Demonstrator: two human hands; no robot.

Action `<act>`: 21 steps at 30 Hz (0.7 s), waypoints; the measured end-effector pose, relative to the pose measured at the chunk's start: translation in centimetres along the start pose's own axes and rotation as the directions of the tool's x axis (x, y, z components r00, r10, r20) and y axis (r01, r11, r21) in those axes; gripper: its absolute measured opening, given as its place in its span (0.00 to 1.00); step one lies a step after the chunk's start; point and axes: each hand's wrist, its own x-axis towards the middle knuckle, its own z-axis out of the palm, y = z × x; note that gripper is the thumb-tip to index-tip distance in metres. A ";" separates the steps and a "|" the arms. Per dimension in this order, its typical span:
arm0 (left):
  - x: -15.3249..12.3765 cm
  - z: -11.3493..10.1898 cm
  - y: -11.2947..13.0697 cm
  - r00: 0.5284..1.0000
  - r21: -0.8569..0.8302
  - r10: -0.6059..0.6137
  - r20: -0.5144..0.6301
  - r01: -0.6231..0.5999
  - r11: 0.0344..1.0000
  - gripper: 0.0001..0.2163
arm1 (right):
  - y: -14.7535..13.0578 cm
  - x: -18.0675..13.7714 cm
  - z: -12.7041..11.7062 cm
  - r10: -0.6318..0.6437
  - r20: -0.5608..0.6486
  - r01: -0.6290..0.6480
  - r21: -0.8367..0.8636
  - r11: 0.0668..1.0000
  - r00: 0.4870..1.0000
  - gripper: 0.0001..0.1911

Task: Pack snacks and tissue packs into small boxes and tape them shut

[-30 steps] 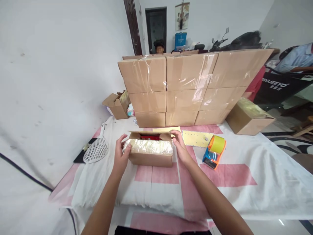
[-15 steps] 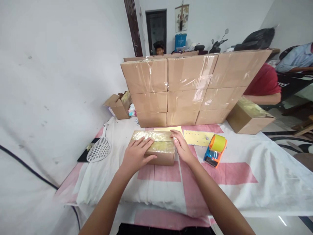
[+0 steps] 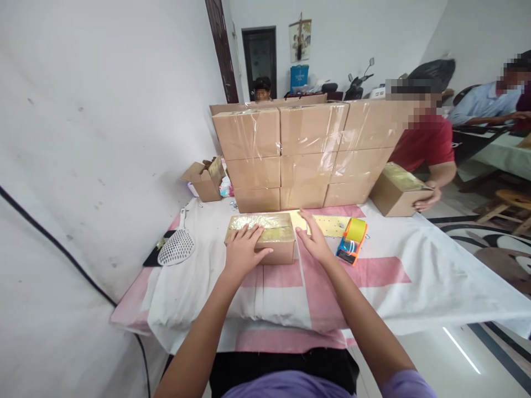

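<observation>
A small cardboard box [image 3: 279, 251] sits in front of me, its top covered with shiny yellowish tape. My left hand [image 3: 246, 249] lies on the left part of the box, fingers spread over the taped top and thumb along the front. Just right of the box, my right hand [image 3: 315, 237] is held with fingers apart and nothing in it. Beyond that hand lies a yellow sheet with small dots [image 3: 326, 225]. A tape dispenser [image 3: 352, 241], orange and blue with a yellow roll, rests to its right.
Stacked cardboard boxes [image 3: 302, 157] form a wall behind the small box. A person in red [image 3: 431, 143] touches another taped box [image 3: 398, 193] at right. A white perforated scoop [image 3: 177, 249] and an open carton [image 3: 206, 182] are at left.
My right hand has come off the box's right side and opened beside it. My left hand stays on top. The view has shifted, and the person in red now has a hand on the right-hand box.
</observation>
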 end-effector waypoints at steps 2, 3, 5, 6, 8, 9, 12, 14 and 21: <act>-0.1 0.1 -0.1 1.000 -0.005 -0.006 -0.015 0.006 1.000 0.31 | -0.1 -1.1 -3.0 0.020 -0.219 -0.046 -0.111 0.993 0.976 0.24; -0.2 0.1 -0.1 1.000 -0.006 -0.009 -0.017 0.009 1.000 0.31 | 0.3 -1.7 -4.7 0.034 -0.339 -0.090 -0.152 0.984 0.940 0.23; -0.1 0.2 -0.1 1.000 -0.007 -0.015 -0.010 0.015 1.000 0.30 | 2.0 -2.9 -8.2 0.100 -0.539 -0.229 -0.178 0.957 0.837 0.24; 0.0 0.3 0.0 1.000 -0.006 -0.017 -0.006 0.017 1.000 0.30 | 3.2 -3.5 -9.6 0.166 -0.614 -0.318 -0.148 0.936 0.772 0.26; 0.2 0.3 0.0 1.000 -0.005 -0.017 -0.007 0.017 1.000 0.28 | 5.8 -4.4 -11.7 0.372 -0.665 -0.472 0.032 0.881 0.648 0.31; 0.2 0.4 0.1 1.000 -0.003 -0.017 -0.012 0.017 1.000 0.28 | 7.0 -4.8 -12.2 0.489 -0.636 -0.526 0.151 0.837 0.597 0.33; 0.2 0.6 0.2 0.999 0.003 -0.015 -0.040 0.015 1.000 0.28 | 9.5 -5.4 -12.4 0.684 -0.428 -0.562 0.391 0.729 0.591 0.30; 0.0 0.7 0.3 0.998 0.005 -0.007 -0.055 0.008 1.000 0.28 | 9.9 -5.6 -11.9 0.671 -0.287 -0.549 0.403 0.732 0.684 0.28; 0.0 0.9 -0.2 0.996 -0.008 -0.008 -0.094 0.007 1.000 0.34 | 7.6 -6.3 -10.1 0.500 -0.174 -0.477 0.161 0.864 0.848 0.27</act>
